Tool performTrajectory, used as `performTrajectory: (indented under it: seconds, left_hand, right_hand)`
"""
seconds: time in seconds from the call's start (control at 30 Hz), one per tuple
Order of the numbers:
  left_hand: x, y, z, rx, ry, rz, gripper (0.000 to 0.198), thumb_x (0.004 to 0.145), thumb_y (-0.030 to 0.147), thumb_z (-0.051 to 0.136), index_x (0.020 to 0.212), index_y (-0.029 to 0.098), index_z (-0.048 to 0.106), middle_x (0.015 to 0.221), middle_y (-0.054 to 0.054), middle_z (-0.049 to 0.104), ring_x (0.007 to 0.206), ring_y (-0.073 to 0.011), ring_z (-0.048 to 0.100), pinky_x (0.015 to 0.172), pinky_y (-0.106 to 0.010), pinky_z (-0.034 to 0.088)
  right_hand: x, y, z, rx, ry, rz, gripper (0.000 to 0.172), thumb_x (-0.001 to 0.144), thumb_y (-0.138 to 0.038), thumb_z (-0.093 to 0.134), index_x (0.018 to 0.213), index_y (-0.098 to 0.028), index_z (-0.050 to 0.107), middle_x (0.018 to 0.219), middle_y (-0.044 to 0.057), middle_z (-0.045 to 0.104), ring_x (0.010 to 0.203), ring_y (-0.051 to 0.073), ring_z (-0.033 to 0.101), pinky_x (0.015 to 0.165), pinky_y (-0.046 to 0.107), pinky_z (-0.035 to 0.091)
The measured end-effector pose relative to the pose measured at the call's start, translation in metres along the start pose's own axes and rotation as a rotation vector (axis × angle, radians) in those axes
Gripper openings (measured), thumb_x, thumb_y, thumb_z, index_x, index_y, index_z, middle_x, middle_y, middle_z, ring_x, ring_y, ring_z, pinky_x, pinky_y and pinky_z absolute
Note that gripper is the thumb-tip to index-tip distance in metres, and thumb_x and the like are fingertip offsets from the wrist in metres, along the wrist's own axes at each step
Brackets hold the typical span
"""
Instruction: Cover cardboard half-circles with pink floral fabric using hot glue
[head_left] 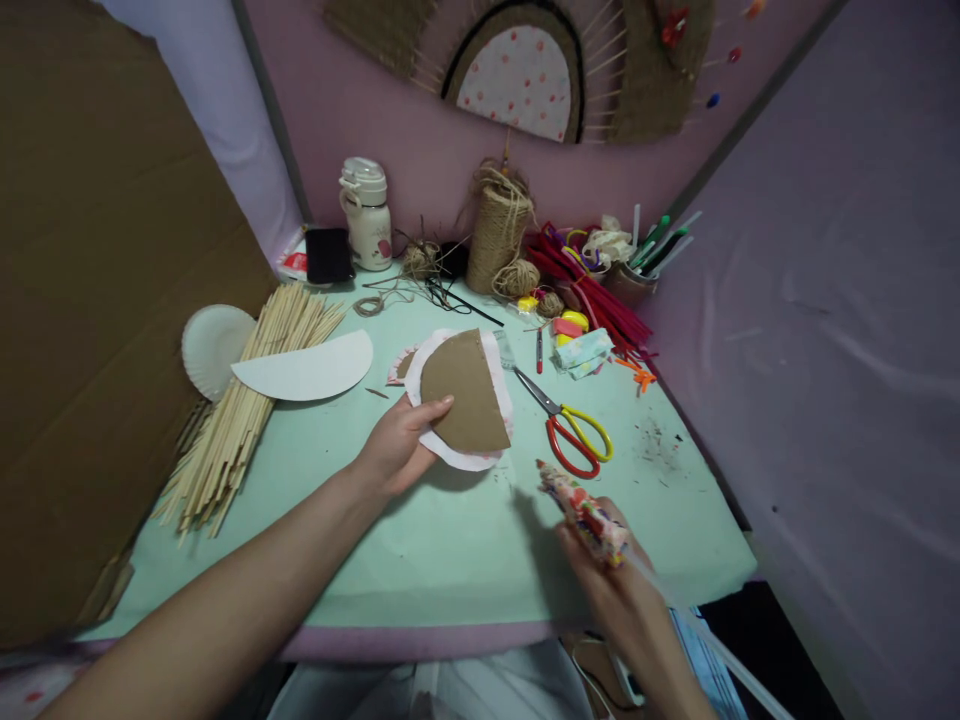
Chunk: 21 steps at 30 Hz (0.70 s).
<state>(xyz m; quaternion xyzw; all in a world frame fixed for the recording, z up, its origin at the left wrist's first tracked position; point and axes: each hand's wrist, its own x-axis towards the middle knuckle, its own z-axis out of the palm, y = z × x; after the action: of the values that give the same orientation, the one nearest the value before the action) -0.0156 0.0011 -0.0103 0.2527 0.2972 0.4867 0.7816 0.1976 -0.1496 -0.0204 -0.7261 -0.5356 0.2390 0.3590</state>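
Note:
My left hand (401,445) grips a half-round brown cardboard piece (469,395) by its left edge, thumb on top. White fabric (463,460) with faint pink marks lies under the cardboard and sticks out past its curved edge. In my right hand (611,575) is a hot glue gun (581,505), its body wrapped in a colourful, messy covering. A long translucent glue stick (712,645) runs out of its back end. The nozzle points up and left, apart from the cardboard. Partly hidden behind the held piece is another pink-edged half-round piece (400,364).
Scissors (559,410) with red and yellow handles lie right of the cardboard. Thin wooden sticks (240,410), a white half-round sheet (307,372) and a paper plate (214,350) are at left. A bottle (367,215), twine spool (496,235) and red pipe cleaners (600,305) line the back.

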Motion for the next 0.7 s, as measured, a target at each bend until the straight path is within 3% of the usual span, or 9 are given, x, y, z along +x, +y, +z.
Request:
performTrajectory:
  seconds: [0.07,0.17,0.23,0.33,0.43,0.57,0.63,0.7]
  left_hand:
    - [0.001,0.002,0.000,-0.013,0.000,-0.019,0.059,0.078,0.014,0.069,0.135,0.021,0.054,0.123,-0.010,0.068,0.112,-0.0271,0.064,0.106,-0.045,0.044]
    - [0.001,0.003,0.002,-0.022,-0.012,-0.038,0.062,0.079,0.012,0.067,0.138,0.022,0.050,0.125,-0.010,0.067,0.110,-0.0272,0.065,0.104,-0.045,0.046]
    - [0.000,0.004,0.003,-0.026,-0.008,-0.063,0.063,0.079,0.011,0.067,0.139,0.022,0.049,0.125,-0.010,0.067,0.108,-0.0266,0.066,0.103,-0.045,0.047]
    - [-0.001,0.004,0.005,-0.015,-0.002,-0.094,0.064,0.080,0.010,0.066,0.140,0.023,0.049,0.124,-0.009,0.068,0.105,-0.0261,0.067,0.101,-0.045,0.049]
    - [-0.001,0.003,0.006,-0.021,-0.002,-0.109,0.063,0.080,0.010,0.065,0.140,0.024,0.049,0.123,-0.009,0.068,0.104,-0.0258,0.068,0.101,-0.045,0.049]
    - [0.000,0.003,0.006,-0.046,-0.017,-0.134,0.062,0.080,0.011,0.064,0.140,0.021,0.049,0.119,-0.010,0.071,0.106,-0.0263,0.068,0.103,-0.045,0.047]
    - [-0.002,0.004,0.006,-0.057,-0.032,-0.144,0.060,0.080,0.013,0.064,0.138,0.020,0.051,0.116,-0.011,0.072,0.107,-0.0270,0.067,0.104,-0.045,0.046]
    - [-0.006,0.005,0.005,-0.081,-0.074,-0.146,0.056,0.079,0.016,0.067,0.134,0.020,0.055,0.111,-0.010,0.074,0.108,-0.0283,0.067,0.105,-0.046,0.046]
  right_hand:
    - [0.014,0.020,-0.029,-0.202,0.031,-0.046,0.026,0.086,-0.047,0.054,0.077,-0.023,0.058,0.076,0.002,0.061,0.067,0.018,0.055,0.061,0.027,0.044]
    - [0.041,0.059,-0.077,-0.424,0.111,-0.065,0.030,0.087,-0.047,0.050,0.096,-0.021,0.062,0.093,0.008,0.064,0.082,0.023,0.060,0.070,0.031,0.046]
    - [0.058,0.085,-0.102,-0.588,0.096,-0.042,0.036,0.088,-0.047,0.047,0.102,-0.017,0.063,0.096,0.012,0.064,0.087,0.026,0.061,0.072,0.034,0.046]
    - [0.079,0.116,-0.119,-0.778,0.058,0.010,0.041,0.089,-0.037,0.043,0.116,-0.011,0.059,0.103,0.017,0.061,0.087,0.027,0.062,0.073,0.037,0.048]
    - [0.092,0.134,-0.121,-0.806,0.002,-0.051,0.047,0.088,-0.031,0.042,0.127,-0.007,0.054,0.106,0.019,0.060,0.091,0.027,0.062,0.081,0.039,0.049]
    - [0.088,0.122,-0.124,-0.759,0.087,-0.138,0.056,0.084,-0.035,0.047,0.127,0.000,0.055,0.106,0.027,0.064,0.098,0.036,0.061,0.088,0.050,0.047]
    - [0.075,0.097,-0.121,-0.664,0.250,-0.163,0.058,0.085,-0.041,0.049,0.128,-0.003,0.056,0.113,0.027,0.064,0.101,0.037,0.060,0.088,0.053,0.047]
    - [0.062,0.061,-0.103,-0.429,0.417,-0.142,0.051,0.089,-0.042,0.048,0.132,-0.015,0.056,0.119,0.019,0.064,0.100,0.030,0.062,0.087,0.046,0.049]
